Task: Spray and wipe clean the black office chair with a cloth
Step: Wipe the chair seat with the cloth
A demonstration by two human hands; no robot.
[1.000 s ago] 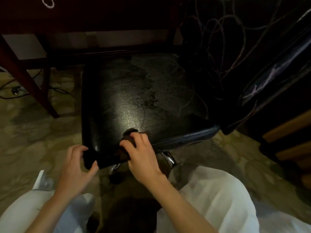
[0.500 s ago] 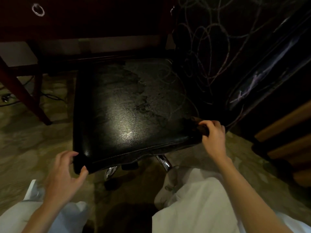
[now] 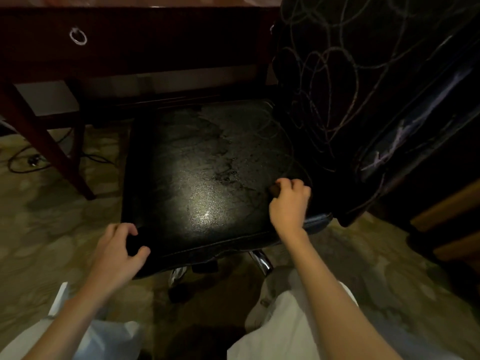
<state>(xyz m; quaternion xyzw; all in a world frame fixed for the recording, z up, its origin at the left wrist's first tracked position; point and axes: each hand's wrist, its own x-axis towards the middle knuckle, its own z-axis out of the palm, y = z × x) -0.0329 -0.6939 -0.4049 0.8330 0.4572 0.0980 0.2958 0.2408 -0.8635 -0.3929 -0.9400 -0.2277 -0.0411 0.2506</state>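
Far left: patterned carpet (image 3: 46, 229), a dark cable (image 3: 23, 162) looped on it beside a slanting wooden leg (image 3: 49, 146) of the desk (image 3: 155, 42). The desk runs across the top of the view; a metal ring pull (image 3: 78, 36) hangs on its dark front.

Lower left: left hand (image 3: 117, 252) at the near left corner of the seat. Grip is clasping that corner, fingers curled over the top edge, thumb pressed against the front edge. Bare forearm runs down to the bottom left, over pale clothing (image 3: 109, 341) on the knees.

Centre: black office chair (image 3: 202, 178), seat facing up, tucked partly under the desk. Surface is grainy and worn, with cracked patches toward the back and a bright glare spot near the front. Two chrome legs of the chair base (image 3: 261, 261) show under the front edge.

Right of centre: right hand (image 3: 289, 203) on the seat's right side, near where seat meets backrest. Grip is clenched into a fist around a small dark wad, presumably the cloth (image 3: 274, 189); only a brownish bit peeks out at the knuckles, too dim to make out more. The fist rests on the seat surface.

Right: the chair's backrest rises dark and glossy, draped with a black fabric (image 3: 350, 87) stitched in looping pale lines. A scuffed pale streak runs along the backrest edge. Far right, wooden furniture (image 3: 452, 211) in shadow, details not readable.
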